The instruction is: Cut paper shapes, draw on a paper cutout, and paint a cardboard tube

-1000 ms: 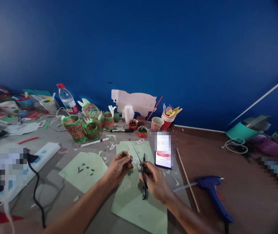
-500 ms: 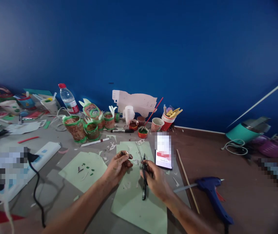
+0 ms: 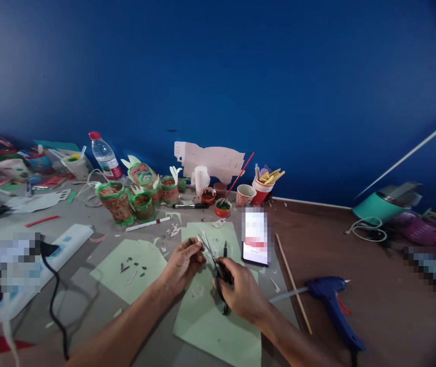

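Observation:
My right hand grips a pair of black-handled scissors. The blades stand slightly apart and point up and left, close to my left fingertips. My left hand is closed in a pinch; a small bit seems to be between thumb and finger, mostly hidden. Both hands are over a pale green sheet of paper. On that sheet, partly covered by my right hand, lies a black pen-like tool. A second green sheet to the left carries several small dark green scraps.
Brown-and-green painted cups, a water bottle and small paint pots stand at the back. A phone, wooden stick and blue glue gun lie right. A power strip lies left.
The scissors have turned left, their tips now at my left fingertips and their blades apart. My right hand has shifted slightly left; my left hand has hardly moved.

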The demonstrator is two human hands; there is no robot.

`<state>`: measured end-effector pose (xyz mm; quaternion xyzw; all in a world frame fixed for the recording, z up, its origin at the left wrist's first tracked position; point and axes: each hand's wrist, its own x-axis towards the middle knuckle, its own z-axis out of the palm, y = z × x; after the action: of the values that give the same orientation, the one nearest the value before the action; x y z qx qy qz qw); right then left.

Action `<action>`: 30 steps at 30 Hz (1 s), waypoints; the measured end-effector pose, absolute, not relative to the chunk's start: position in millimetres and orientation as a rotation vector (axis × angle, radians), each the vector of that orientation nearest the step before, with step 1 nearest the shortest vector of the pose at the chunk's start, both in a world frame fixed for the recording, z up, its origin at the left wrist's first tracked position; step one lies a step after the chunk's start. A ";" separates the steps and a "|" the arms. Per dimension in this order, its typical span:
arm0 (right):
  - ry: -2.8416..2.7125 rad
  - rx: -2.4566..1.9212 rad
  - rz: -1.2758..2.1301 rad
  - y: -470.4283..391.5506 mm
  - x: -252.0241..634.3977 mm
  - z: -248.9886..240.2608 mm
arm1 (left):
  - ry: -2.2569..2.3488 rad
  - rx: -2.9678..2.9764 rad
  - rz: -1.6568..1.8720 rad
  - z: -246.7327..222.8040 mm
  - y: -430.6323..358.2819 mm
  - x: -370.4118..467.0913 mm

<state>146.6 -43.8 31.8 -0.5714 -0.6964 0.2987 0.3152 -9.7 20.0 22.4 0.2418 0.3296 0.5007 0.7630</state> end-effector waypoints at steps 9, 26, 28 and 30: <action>-1.920 -1.518 0.712 -46.3 144.4 29.2 | 0.722 0.566 1.077 26.0 19.6 -7.4; -1.869 -1.489 0.749 -46.8 144.5 32.9 | 0.699 0.647 1.080 21.9 19.5 -8.7; -1.869 -1.492 0.760 -46.8 144.2 33.7 | 0.692 0.658 1.079 20.9 19.8 -8.9; -1.872 -1.488 0.769 -46.6 144.2 34.0 | 0.680 0.671 1.075 20.7 19.6 -8.8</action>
<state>144.2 -46.6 34.0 -0.5634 -0.7087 0.2909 0.3094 -8.8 19.6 20.7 0.3073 0.3116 0.4925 0.7523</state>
